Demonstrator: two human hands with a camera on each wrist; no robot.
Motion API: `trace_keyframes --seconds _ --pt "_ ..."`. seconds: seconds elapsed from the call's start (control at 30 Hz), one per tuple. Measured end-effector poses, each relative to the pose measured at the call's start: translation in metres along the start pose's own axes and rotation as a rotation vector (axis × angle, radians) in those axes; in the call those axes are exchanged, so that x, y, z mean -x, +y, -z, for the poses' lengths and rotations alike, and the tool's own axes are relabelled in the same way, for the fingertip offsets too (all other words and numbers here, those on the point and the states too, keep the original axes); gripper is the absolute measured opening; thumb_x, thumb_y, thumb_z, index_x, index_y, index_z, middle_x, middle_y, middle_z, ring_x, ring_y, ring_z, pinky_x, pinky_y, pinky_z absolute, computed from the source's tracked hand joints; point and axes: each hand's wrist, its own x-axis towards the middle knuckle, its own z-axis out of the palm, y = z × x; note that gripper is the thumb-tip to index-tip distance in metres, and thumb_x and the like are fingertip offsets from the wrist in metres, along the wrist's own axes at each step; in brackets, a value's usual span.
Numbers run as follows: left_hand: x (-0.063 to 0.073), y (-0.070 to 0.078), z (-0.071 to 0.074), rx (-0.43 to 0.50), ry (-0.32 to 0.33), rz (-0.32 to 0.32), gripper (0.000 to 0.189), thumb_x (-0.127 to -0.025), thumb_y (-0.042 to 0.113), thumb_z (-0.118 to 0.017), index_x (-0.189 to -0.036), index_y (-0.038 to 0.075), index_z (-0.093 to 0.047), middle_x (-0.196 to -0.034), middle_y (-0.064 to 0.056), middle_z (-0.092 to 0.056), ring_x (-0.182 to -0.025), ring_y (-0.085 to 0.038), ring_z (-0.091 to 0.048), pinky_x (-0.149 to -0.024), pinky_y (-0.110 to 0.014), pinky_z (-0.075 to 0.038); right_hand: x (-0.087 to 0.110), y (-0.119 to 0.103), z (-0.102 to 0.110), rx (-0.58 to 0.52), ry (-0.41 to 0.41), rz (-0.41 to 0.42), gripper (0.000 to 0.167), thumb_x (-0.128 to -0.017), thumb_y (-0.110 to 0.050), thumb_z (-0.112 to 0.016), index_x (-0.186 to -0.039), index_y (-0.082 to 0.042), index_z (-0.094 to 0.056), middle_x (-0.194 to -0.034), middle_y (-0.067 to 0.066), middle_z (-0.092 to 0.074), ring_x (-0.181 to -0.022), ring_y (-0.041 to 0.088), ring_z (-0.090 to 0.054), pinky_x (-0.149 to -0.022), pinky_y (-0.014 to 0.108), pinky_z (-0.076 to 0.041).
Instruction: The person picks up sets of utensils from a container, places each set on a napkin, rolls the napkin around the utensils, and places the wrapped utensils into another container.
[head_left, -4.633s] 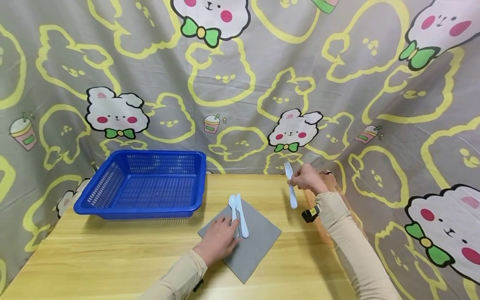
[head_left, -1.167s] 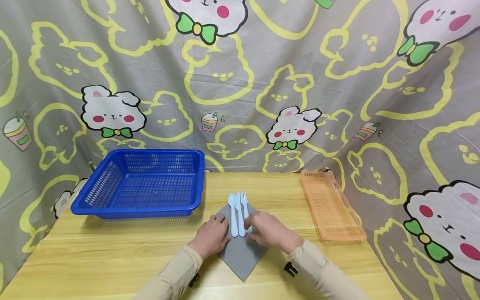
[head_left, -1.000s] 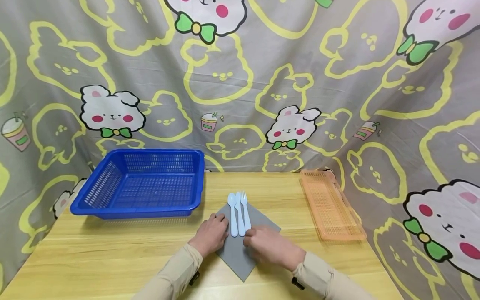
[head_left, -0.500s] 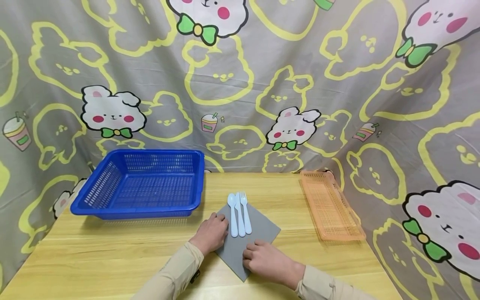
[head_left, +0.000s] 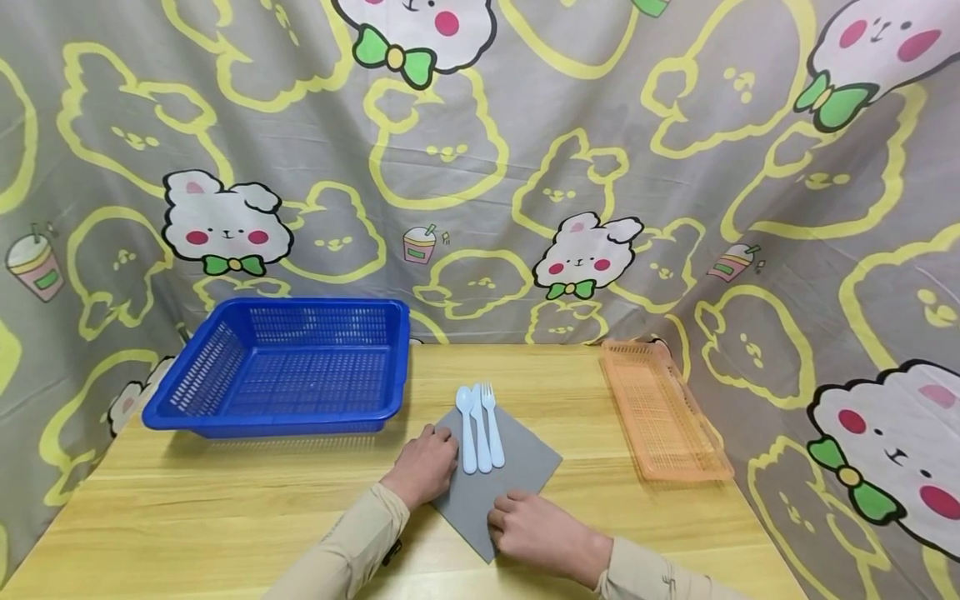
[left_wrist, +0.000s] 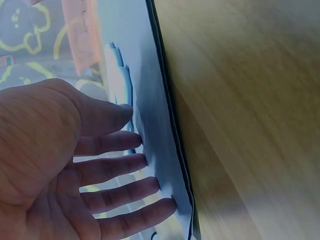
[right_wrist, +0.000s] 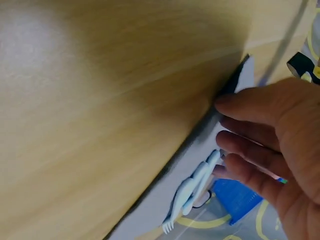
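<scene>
A grey napkin [head_left: 465, 521] lies like a diamond on the table. Across its upper part lie a light-blue spoon [head_left: 464, 402], a knife [head_left: 482, 437] and a fork [head_left: 492, 429], side by side with handles toward me. My left hand [head_left: 423, 467] rests on the napkin's left side; in the left wrist view its spread fingers [left_wrist: 122, 187] touch the cloth. At the lower right edge, my right hand [head_left: 540, 533] has its fingers curled. The right wrist view shows its thumb and index finger pinching the napkin's edge, with the cutlery beyond.
A blue plastic basket [head_left: 390, 408] stands at the back left of the wooden table [head_left: 225, 517]. An orange shallow mesh basket [head_left: 660, 408] lies at the right. A patterned curtain [head_left: 480, 192] hangs behind the table.
The right hand brought the fork from the right and laid it beside the knife. It then let go and moved down to the napkin's lower right edge. The left hand shifted slightly left, off the spoon.
</scene>
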Motion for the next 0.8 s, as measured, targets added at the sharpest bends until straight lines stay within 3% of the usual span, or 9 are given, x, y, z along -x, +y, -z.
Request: trace_keyframes --seconds 0.13,0.23,0.43,0.63,0.8 --pt "0.0 0.0 0.001 0.008 -0.009 -0.002 0.013 -0.089 0.016 -0.075 -0.093 0.005 -0.07 -0.092 -0.008 -0.064 -0.088 -0.027 -0.06 -0.066 -0.042 -0.057 0.001 -0.001 -0.005 0.021 0.025 0.035 0.003 -0.085 -0.03 -0.073 -0.084 -0.03 -0.075 -0.083 -0.016 -0.068 -0.073 0.003 -0.056 -0.066 0.02 -0.039" --pt "0.0 0.0 0.0 0.01 -0.008 -0.006 0.012 -0.089 0.016 -0.075 -0.093 0.005 -0.07 -0.091 -0.008 -0.064 -0.087 -0.026 -0.06 -0.065 -0.041 -0.057 0.001 -0.001 -0.008 -0.018 0.039 0.011 0.004 -0.087 -0.027 -0.072 -0.084 -0.03 -0.074 -0.084 -0.016 -0.068 -0.075 0.003 -0.057 -0.067 0.019 -0.042" --pt "0.0 -0.003 0.0 0.023 -0.007 -0.014 0.012 -0.09 0.016 -0.074 -0.093 0.005 -0.07 -0.093 -0.008 -0.065 -0.088 -0.027 -0.06 -0.066 -0.041 -0.057 0.0 0.008 -0.007 -0.216 0.08 -0.117 0.009 -0.084 -0.019 -0.075 -0.088 -0.023 -0.067 -0.086 -0.012 -0.066 -0.08 0.003 -0.058 -0.06 0.015 -0.046" --pt "-0.001 -0.005 0.001 0.04 -0.016 -0.024 0.015 -0.09 0.017 -0.074 -0.096 0.004 -0.07 -0.096 -0.009 -0.067 -0.09 -0.028 -0.061 -0.069 -0.042 -0.057 -0.003 0.021 -0.003 -0.493 0.108 -0.219 0.011 -0.086 -0.009 -0.068 -0.091 -0.015 -0.059 -0.081 -0.008 -0.059 -0.074 0.002 -0.054 -0.065 0.013 -0.047" --pt "0.0 -0.006 0.002 0.035 -0.02 -0.038 0.016 -0.09 0.018 -0.075 -0.097 0.005 -0.069 -0.096 -0.009 -0.067 -0.09 -0.029 -0.061 -0.069 -0.043 -0.057 -0.003 0.029 0.001 -0.527 0.114 -0.24 0.017 -0.083 -0.004 -0.069 -0.094 -0.014 -0.061 -0.087 -0.007 -0.063 -0.08 0.005 -0.06 -0.073 0.017 -0.053"
